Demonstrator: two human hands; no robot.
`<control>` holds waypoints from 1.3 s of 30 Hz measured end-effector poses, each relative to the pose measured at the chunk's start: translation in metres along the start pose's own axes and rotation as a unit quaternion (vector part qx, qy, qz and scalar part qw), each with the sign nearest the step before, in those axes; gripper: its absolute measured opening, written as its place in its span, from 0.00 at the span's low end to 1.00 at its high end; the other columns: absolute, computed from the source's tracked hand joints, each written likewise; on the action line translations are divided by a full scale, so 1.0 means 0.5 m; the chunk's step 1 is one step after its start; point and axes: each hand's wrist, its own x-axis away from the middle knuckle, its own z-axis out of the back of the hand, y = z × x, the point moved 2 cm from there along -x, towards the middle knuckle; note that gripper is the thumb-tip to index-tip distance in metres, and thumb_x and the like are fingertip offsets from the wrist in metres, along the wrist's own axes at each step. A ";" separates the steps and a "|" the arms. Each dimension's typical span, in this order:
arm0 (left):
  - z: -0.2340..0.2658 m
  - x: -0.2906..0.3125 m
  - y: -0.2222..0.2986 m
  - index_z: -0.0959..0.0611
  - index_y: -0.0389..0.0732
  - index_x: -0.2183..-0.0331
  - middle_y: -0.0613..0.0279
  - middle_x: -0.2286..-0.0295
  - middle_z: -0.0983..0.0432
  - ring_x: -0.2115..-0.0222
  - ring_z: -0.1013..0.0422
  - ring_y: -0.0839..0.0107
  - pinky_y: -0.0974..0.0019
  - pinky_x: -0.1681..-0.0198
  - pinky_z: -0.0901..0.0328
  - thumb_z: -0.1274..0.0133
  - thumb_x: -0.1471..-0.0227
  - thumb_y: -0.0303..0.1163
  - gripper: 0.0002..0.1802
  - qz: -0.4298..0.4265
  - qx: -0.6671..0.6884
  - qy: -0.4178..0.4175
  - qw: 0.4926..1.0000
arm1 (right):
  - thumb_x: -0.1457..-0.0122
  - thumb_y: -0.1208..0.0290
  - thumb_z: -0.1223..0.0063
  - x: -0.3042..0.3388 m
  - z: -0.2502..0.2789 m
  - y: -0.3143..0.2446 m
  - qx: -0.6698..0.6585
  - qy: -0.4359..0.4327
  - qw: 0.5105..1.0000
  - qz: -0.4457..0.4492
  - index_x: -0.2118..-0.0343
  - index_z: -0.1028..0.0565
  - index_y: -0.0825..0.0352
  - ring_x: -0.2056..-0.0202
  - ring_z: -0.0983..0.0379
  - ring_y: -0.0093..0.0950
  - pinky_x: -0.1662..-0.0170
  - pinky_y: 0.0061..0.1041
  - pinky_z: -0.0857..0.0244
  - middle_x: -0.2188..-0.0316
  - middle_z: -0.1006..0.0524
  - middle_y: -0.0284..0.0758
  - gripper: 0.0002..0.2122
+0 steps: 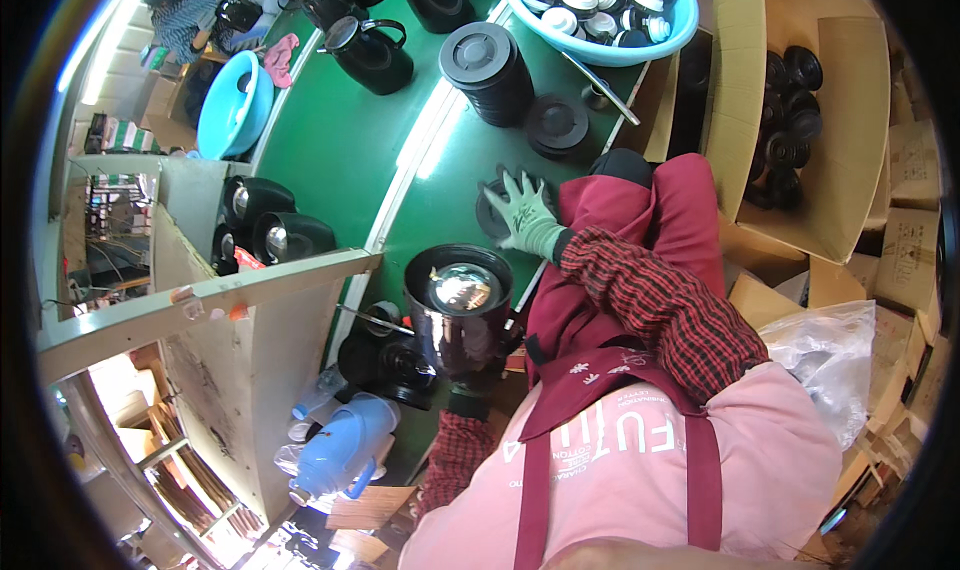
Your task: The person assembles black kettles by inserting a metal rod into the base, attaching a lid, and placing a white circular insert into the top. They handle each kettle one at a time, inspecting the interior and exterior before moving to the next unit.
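My right hand (522, 215), in a pale green glove, is spread open over a black round lid (487, 208) on the green table. My left hand (468, 398) is mostly hidden under a glossy black jug (460, 335); only its dark cuff area shows, and it holds the jug up near the table's front. The jug's mouth faces up, showing a shiny silver inside. Beyond my right hand stand a tall stack of black round lids (478, 58) and a lower pile of the same lids (556, 124).
A blue basin (690, 32) holds many black and white caps, with a metal rod (607, 92) beside it. Several black jugs (370, 58) stand at the back. Left are a metal frame (290, 275) and a blue jug (345, 448). An open carton (850, 170) with black parts stands right.
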 end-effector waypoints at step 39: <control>-0.003 -0.185 0.060 0.14 0.30 0.48 0.47 0.49 0.16 0.51 0.18 0.54 0.58 0.43 0.26 0.32 0.49 0.30 0.27 0.100 0.287 -0.145 0.942 | 0.26 0.49 0.51 0.399 0.181 0.194 -0.883 -0.062 0.465 0.026 0.23 0.44 0.60 0.35 0.31 0.29 0.32 0.31 0.36 0.32 0.31 0.37 0.34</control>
